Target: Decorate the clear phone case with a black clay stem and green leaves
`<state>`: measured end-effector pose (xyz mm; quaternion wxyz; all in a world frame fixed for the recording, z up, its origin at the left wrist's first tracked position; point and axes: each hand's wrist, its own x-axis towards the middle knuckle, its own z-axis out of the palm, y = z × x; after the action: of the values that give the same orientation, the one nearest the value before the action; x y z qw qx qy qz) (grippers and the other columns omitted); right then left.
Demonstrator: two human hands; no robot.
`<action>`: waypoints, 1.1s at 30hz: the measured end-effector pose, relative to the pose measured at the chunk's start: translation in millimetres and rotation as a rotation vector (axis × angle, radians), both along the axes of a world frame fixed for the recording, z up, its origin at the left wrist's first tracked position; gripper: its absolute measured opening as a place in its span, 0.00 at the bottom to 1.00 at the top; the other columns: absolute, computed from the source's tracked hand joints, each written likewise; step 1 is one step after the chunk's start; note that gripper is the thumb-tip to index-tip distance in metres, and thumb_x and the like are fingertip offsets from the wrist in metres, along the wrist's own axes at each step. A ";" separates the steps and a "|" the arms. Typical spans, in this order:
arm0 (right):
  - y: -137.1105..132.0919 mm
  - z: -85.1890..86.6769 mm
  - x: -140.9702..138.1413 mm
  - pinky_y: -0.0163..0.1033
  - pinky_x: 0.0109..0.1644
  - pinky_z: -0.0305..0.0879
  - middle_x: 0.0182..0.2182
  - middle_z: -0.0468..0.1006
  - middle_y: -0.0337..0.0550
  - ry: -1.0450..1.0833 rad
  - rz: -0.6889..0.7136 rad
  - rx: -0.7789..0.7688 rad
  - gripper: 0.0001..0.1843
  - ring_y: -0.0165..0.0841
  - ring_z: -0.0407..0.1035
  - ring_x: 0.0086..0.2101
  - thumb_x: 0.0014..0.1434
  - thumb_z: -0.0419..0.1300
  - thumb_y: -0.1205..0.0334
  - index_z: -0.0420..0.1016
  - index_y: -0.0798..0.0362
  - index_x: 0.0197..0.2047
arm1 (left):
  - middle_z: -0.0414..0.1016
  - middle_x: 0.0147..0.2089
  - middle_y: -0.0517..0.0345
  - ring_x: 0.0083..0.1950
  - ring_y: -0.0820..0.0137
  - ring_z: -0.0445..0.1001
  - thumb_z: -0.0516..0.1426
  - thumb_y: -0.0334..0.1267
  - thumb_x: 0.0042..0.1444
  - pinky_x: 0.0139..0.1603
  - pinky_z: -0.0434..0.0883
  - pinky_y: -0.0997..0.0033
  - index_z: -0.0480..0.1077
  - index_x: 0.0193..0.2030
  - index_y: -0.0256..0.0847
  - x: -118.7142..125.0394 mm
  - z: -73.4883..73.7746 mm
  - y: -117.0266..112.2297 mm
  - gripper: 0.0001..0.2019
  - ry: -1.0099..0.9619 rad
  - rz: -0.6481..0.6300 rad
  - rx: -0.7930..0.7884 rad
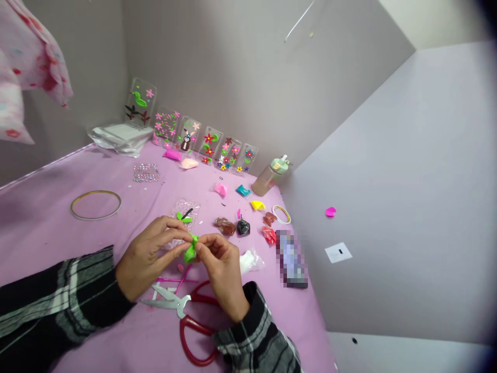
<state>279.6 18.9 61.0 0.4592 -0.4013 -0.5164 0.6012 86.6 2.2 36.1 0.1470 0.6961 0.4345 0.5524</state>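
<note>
Between my two hands is a small packet of bright green clay [190,253], pinched near its top. My left hand [153,254] grips it from the left with thumb and forefinger. From the other side, the fingertips of my right hand [219,264] pinch it too. Just beyond my left fingers lies a clear phone case [188,207] bearing green leaf shapes [183,217] and a dark stem. Below my hands rest open scissors [180,305] with red handles, and pink sticks [182,280] lie by the blades.
Wrapped clay lumps in brown [225,226], black [243,227], red [268,235] and other colours lie ahead. Decorated phone cases [209,147] lean on the wall. A bottle [267,178], a phone [292,259] and a white clay bag [250,261] are rightward; a bangle [96,205] lies left.
</note>
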 end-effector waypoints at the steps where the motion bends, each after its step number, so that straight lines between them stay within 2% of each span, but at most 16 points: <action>1: -1.3 -2.0 -1.3 0.39 0.39 0.76 0.29 0.84 0.37 0.001 0.001 0.006 0.10 0.33 0.77 0.29 0.60 0.75 0.54 0.83 0.49 0.38 | 0.83 0.49 0.58 0.51 0.63 0.84 0.62 0.48 0.78 0.55 0.80 0.66 0.84 0.48 0.51 -0.1 -0.2 1.0 0.10 0.023 0.021 0.019; 6: -5.4 -7.1 -3.7 0.39 0.43 0.76 0.34 0.86 0.39 -0.093 -0.026 0.079 0.07 0.34 0.79 0.33 0.62 0.72 0.57 0.84 0.49 0.41 | 0.84 0.47 0.58 0.51 0.59 0.82 0.64 0.51 0.76 0.58 0.75 0.58 0.85 0.46 0.54 -4.2 -2.6 5.5 0.10 0.076 0.068 0.051; 9: -8.5 -6.8 -5.2 0.40 0.42 0.77 0.34 0.86 0.40 -0.138 -0.026 0.130 0.05 0.35 0.79 0.34 0.64 0.70 0.58 0.83 0.50 0.41 | 0.85 0.46 0.59 0.50 0.58 0.81 0.64 0.49 0.75 0.61 0.73 0.54 0.85 0.43 0.54 -5.7 -3.4 6.9 0.10 0.088 0.072 0.039; 13: -11.7 -5.3 -7.4 0.39 0.38 0.78 0.34 0.85 0.40 -0.158 -0.030 0.180 0.04 0.35 0.80 0.32 0.65 0.68 0.59 0.81 0.49 0.41 | 0.84 0.47 0.57 0.52 0.59 0.82 0.62 0.48 0.75 0.58 0.75 0.57 0.85 0.42 0.52 -3.3 -3.0 5.5 0.11 0.066 0.066 -0.008; 17: -12.4 -3.3 -7.2 0.40 0.39 0.78 0.34 0.85 0.40 -0.190 -0.032 0.212 0.03 0.35 0.80 0.32 0.65 0.67 0.60 0.82 0.49 0.41 | 0.83 0.49 0.56 0.53 0.59 0.83 0.62 0.50 0.75 0.58 0.77 0.59 0.84 0.42 0.50 -0.7 -1.6 2.6 0.13 0.022 0.050 -0.068; 24: -12.1 -2.2 -7.4 0.40 0.39 0.79 0.34 0.85 0.40 -0.110 -0.015 0.122 0.05 0.36 0.78 0.34 0.63 0.71 0.59 0.83 0.49 0.41 | 0.82 0.49 0.56 0.54 0.58 0.81 0.63 0.49 0.71 0.61 0.75 0.58 0.84 0.39 0.51 -2.4 -1.4 2.6 0.11 -0.045 0.035 -0.162; 26: -10.5 -3.5 -7.4 0.40 0.40 0.78 0.33 0.84 0.39 -0.076 -0.010 0.083 0.06 0.34 0.78 0.33 0.61 0.72 0.59 0.83 0.49 0.41 | 0.82 0.49 0.56 0.54 0.59 0.82 0.64 0.52 0.70 0.61 0.76 0.59 0.84 0.38 0.52 -3.6 -1.6 4.9 0.12 -0.071 0.019 -0.189; 30: -6.8 -5.9 -6.2 0.39 0.40 0.75 0.32 0.84 0.37 -0.036 -0.027 0.036 0.08 0.33 0.77 0.32 0.59 0.74 0.58 0.82 0.49 0.40 | 0.83 0.47 0.57 0.51 0.61 0.84 0.65 0.64 0.69 0.58 0.80 0.63 0.85 0.35 0.52 -7.4 0.7 8.5 0.21 -0.117 -0.047 -0.246; 33: -5.3 -6.0 -4.7 0.39 0.41 0.73 0.32 0.84 0.38 -0.045 -0.046 0.055 0.08 0.33 0.76 0.32 0.59 0.74 0.58 0.83 0.49 0.40 | 0.84 0.47 0.57 0.51 0.60 0.84 0.67 0.66 0.66 0.60 0.80 0.63 0.83 0.33 0.51 -9.0 4.9 7.5 0.22 -0.158 -0.075 -0.296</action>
<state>274.9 13.6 55.0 0.4720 -0.4141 -0.5334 0.5668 77.7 9.6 41.0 0.3021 0.6368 0.4719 0.5297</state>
